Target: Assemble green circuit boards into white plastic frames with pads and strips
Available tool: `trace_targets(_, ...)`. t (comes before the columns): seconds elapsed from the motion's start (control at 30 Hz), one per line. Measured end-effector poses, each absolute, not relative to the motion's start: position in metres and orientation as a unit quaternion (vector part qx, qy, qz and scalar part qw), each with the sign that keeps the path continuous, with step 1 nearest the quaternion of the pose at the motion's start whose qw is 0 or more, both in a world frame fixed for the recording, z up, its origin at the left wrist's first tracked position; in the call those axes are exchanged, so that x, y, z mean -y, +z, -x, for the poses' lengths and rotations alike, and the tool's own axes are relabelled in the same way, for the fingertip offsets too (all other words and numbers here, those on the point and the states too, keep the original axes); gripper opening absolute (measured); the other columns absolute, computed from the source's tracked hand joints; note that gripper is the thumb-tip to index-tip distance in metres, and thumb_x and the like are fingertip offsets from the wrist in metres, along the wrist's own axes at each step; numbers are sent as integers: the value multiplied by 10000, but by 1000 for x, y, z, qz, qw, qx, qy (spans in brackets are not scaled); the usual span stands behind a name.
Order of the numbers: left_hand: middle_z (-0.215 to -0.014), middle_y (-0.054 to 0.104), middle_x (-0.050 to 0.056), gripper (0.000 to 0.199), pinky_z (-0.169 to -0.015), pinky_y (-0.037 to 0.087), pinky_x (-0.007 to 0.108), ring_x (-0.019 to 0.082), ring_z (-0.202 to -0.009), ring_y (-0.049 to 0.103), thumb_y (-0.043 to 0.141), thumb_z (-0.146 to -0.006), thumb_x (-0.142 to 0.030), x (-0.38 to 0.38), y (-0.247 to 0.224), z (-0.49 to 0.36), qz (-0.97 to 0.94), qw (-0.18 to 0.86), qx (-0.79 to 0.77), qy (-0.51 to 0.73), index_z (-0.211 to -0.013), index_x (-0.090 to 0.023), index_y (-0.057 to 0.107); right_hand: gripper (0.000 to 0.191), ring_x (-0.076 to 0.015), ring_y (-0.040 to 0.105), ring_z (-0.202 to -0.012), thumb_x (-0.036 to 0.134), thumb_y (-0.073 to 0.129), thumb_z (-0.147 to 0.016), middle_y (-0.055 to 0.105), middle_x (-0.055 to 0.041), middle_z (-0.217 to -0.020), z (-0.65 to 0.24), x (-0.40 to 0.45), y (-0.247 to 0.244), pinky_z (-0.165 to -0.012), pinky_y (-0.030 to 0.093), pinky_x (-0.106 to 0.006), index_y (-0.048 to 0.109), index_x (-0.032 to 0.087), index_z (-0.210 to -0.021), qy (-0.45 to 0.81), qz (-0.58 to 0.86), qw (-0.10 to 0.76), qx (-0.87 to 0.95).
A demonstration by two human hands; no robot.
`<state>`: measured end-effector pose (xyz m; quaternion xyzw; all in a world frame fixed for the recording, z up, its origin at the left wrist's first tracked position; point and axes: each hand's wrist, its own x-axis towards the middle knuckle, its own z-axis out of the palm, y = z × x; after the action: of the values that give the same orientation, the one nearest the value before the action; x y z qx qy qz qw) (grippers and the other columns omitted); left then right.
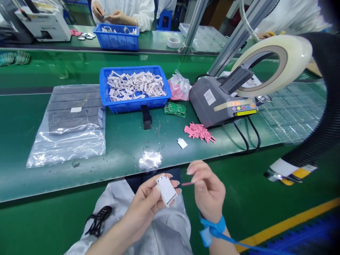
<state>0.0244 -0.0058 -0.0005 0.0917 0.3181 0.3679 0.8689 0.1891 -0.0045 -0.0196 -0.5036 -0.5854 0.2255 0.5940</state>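
My left hand (152,196) is closed around a small flat white plastic part (166,190), held by its edges above my lap. To its right, my right hand (208,186) pinches a thin pink strip (187,183) between thumb and fingers, and its free end points at the white part without touching it. A blue strap with a cord (212,226) circles my right wrist. On the bench ahead lie a pile of pink strips (199,131) and one loose white piece (182,143).
A blue bin (135,105) of white frames stands on the bench (124,138), beside a bag of dark parts (66,141) and green circuit boards (175,109). A tape dispenser (212,102) stands right; a black hose (316,131) hangs near. Across sits a co-worker (124,16).
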Motion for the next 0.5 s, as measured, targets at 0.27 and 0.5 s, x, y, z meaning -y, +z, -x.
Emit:
trace_targets(0.27,-887,761,41,331,-647,552,175,130,-768,682,783,-663,-383,5,2,-24,-79,872,-332,352,-942,-210,742,200,-177,532,-796,331,515,-915,608,-35,-811,-181,12,-12,-707,449,-349,589,209,-775,334,426,576,613)
trace_targets(0.5,-882,767,30,296,-607,547,128,104,-739,694,763,-704,-344,9,0,-22,-64,886,-295,353,-961,-200,736,188,-183,535,-762,322,514,-914,611,-38,-785,-181,15,-8,-667,449,-354,598,213,-785,302,430,578,624)
